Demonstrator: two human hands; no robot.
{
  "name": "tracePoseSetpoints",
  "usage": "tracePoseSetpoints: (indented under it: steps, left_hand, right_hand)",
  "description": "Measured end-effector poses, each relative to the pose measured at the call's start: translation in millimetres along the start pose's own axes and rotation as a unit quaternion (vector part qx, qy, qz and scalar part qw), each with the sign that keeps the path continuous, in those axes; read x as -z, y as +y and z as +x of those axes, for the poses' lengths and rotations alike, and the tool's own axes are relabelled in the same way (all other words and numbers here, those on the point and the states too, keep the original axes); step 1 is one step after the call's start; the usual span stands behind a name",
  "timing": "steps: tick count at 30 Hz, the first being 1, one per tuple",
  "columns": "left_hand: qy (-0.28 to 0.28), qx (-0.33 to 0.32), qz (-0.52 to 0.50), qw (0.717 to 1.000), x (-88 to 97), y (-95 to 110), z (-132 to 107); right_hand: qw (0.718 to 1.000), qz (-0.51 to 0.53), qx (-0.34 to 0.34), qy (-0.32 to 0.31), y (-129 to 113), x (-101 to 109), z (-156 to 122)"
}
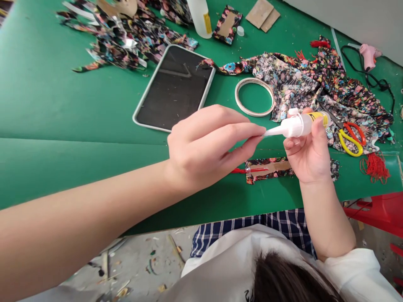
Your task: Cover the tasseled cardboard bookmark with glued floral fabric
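Observation:
My right hand [311, 157] is wrapped round a small white glue bottle [294, 126] with a yellow label, its thin nozzle pointing left. At the nozzle's tip, the thumb and fingertips of my left hand [214, 147] are pinched together; whether a cap sits between them is hidden. Below both hands lies a narrow strip of floral fabric with a brown card backing [273, 166]. A red cord [241, 170] runs onto its left end, and my right hand covers part of the strip.
Behind the hands are a tape roll [237, 98], a grey-framed dark tablet-like board [176, 88] and floral cloth [296, 84]. Scissors [352, 138] and red tassel threads [375, 167] lie right; a pink glue gun [369, 56] is farther back. Fabric scraps [126, 37] heap at far left.

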State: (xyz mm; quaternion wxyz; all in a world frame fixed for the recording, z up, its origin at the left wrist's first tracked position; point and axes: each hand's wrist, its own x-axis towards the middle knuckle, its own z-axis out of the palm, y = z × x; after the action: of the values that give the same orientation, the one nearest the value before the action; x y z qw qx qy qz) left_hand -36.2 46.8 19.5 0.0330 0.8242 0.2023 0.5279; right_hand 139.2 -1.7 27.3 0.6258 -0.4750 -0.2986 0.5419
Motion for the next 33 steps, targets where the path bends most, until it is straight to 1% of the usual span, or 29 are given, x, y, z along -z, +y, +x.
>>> tracePoseSetpoints:
  steps: [3,8,11,14,17,21,23,26,29,33]
  left_hand:
    - [-0.015,-0.002,-0.001,1.000,1.4,-0.2,-0.2]
    - [-0.014,-0.007,0.002,1.000,1.6,-0.9,-0.4]
    - [-0.009,-0.003,0.011,1.000,0.0,-0.3,-0.8]
    - [0.008,0.016,0.036,0.999,-1.9,1.7,-1.8]
    - [0.006,0.032,0.058,0.998,-3.5,4.0,-2.7]
    - [0.005,0.042,0.045,0.998,-5.2,4.6,-3.0]
    - [0.002,0.056,0.036,0.998,-5.7,4.2,-2.9]
    - [-0.007,0.040,0.023,0.999,-5.5,3.8,-2.4]
    - [-0.012,0.028,0.017,0.999,-4.5,4.3,-2.1]
    - [-0.012,0.010,0.012,1.000,-4.1,4.3,-1.6]
  right_hand:
    - [1.000,-0.007,0.003,0.000,0.5,0.8,0.8]
    - [1.000,-0.019,0.005,-0.004,1.3,2.1,1.3]
    - [1.000,-0.021,0.007,0.005,0.6,0.8,0.7]
    - [1.000,-0.020,0.003,0.022,-0.1,-1.6,-0.4]
    - [0.999,-0.017,0.004,0.026,0.1,-3.1,-1.0]
    - [1.000,-0.012,0.014,0.014,1.3,-3.0,-0.8]
    - [1.000,-0.016,0.012,0.019,1.8,-2.7,-0.5]
    - [0.999,-0.021,0.005,0.038,2.3,-2.2,0.2]
    - [0.998,-0.024,0.020,0.051,3.6,-0.7,1.7]
    - [0.998,-0.029,0.044,0.031,6.1,2.8,3.6]
